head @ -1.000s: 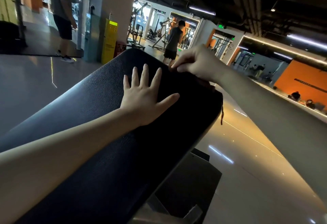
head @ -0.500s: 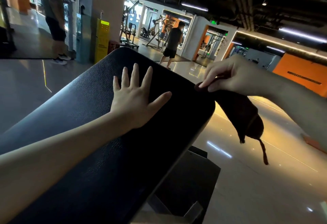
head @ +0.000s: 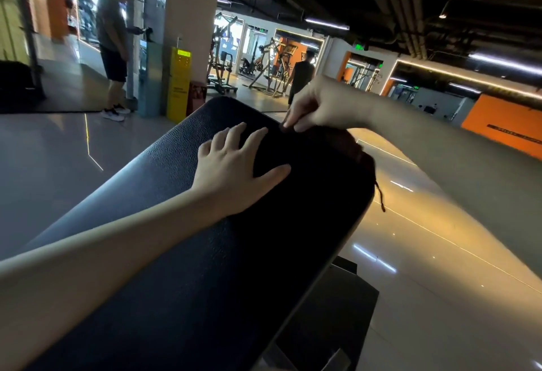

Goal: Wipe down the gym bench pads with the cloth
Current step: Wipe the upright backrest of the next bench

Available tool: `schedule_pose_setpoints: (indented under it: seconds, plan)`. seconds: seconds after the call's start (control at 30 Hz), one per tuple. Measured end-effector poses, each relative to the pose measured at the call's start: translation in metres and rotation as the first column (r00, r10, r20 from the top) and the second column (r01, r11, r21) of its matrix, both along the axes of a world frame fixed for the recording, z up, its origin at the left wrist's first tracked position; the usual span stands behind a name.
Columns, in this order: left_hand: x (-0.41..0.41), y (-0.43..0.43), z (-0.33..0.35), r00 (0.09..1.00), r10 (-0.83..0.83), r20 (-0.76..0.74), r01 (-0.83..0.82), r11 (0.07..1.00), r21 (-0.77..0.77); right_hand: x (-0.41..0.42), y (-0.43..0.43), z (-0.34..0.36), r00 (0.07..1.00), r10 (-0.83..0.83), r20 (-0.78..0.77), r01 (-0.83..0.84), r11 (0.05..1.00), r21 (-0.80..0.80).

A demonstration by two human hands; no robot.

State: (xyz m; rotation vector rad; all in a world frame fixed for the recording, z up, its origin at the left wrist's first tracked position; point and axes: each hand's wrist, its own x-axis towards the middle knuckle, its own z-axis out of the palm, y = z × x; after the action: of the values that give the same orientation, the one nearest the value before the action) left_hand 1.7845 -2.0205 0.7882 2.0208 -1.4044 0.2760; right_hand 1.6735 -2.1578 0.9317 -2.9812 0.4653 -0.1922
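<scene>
My left hand (head: 234, 171) lies spread on the bench pad (head: 181, 268); my right hand (head: 325, 106) pinches the cloth (head: 353, 146) at its far edge.

Yellow kiosk (head: 179, 86) beside a pillar (head: 193, 4); weight machines (head: 271, 71) beyond.

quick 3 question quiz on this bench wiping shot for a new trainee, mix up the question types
1. True or false: the left hand is gripping the cloth.
2. Multiple choice: the right hand is
A) hanging idle at the person's side
B) pinching the cloth near the far end of the bench pad
C) pressed flat on the floor
3. Fill in the blank: the hand lying open with its fingers spread is the ___ hand.

Key: 1 false; 2 B; 3 left.
</scene>
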Motion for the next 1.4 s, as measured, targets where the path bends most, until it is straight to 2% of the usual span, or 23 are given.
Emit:
schedule_pose_setpoints:
  seconds: [0.1,0.2,0.27,0.5,0.63,0.73,0.83,0.93,1.0,1.07,1.13,1.27,1.4]
  plan:
    - [0.023,-0.006,0.003,0.994,0.101,0.043,-0.102,0.995,0.005,-0.008,-0.003,0.018,0.984,-0.013,-0.177,0.019,0.999,0.032]
    - [0.036,-0.020,0.003,0.986,0.146,-0.086,-0.136,0.985,0.108,0.014,-0.003,0.020,0.974,0.001,-0.228,0.001,1.000,0.008]
    - [0.036,-0.026,0.001,0.984,0.127,-0.123,-0.112,0.987,0.118,0.039,-0.006,0.013,0.984,0.003,-0.176,-0.006,1.000,-0.014]
    - [0.039,-0.028,-0.009,0.987,0.107,-0.118,-0.100,0.993,0.065,0.134,-0.031,-0.009,0.997,-0.003,0.076,0.002,1.000,0.011]
    - [0.038,-0.027,-0.010,0.988,0.096,-0.118,-0.089,0.994,0.059,0.147,-0.033,-0.019,0.986,0.005,0.169,-0.009,1.000,0.021]
    - [0.038,-0.025,-0.009,0.988,0.097,-0.122,-0.090,0.994,0.056,0.126,-0.032,-0.019,0.984,0.019,0.176,-0.023,1.000,0.018]
    - [0.038,-0.024,-0.008,0.988,0.083,-0.131,-0.078,0.996,0.044,0.074,-0.025,-0.011,0.995,0.051,0.089,-0.056,0.997,0.057]
    - [0.037,-0.022,-0.006,0.987,0.083,-0.141,-0.075,0.995,0.060,0.021,-0.016,0.006,0.993,0.061,-0.098,-0.052,0.994,0.094]
    - [0.035,-0.022,-0.003,0.983,0.111,-0.149,-0.097,0.991,0.096,0.006,-0.011,0.017,0.975,0.029,-0.221,-0.003,0.993,0.120]
    - [0.027,-0.024,0.004,0.972,0.156,-0.175,-0.131,0.981,0.146,0.011,-0.010,0.020,0.966,0.022,-0.259,0.000,0.996,0.084]
    - [0.013,-0.026,0.014,0.950,0.199,-0.240,-0.154,0.969,0.194,0.032,-0.008,0.013,0.979,0.005,-0.202,-0.003,1.000,0.011]
    - [-0.025,-0.028,0.024,0.934,0.203,-0.295,-0.144,0.967,0.210,0.071,-0.008,-0.014,0.995,-0.041,0.093,0.044,0.999,-0.024]
    - [-0.046,-0.021,0.021,0.964,0.126,-0.233,-0.083,0.979,0.184,0.062,-0.007,-0.022,0.987,-0.015,0.161,0.019,1.000,-0.023]
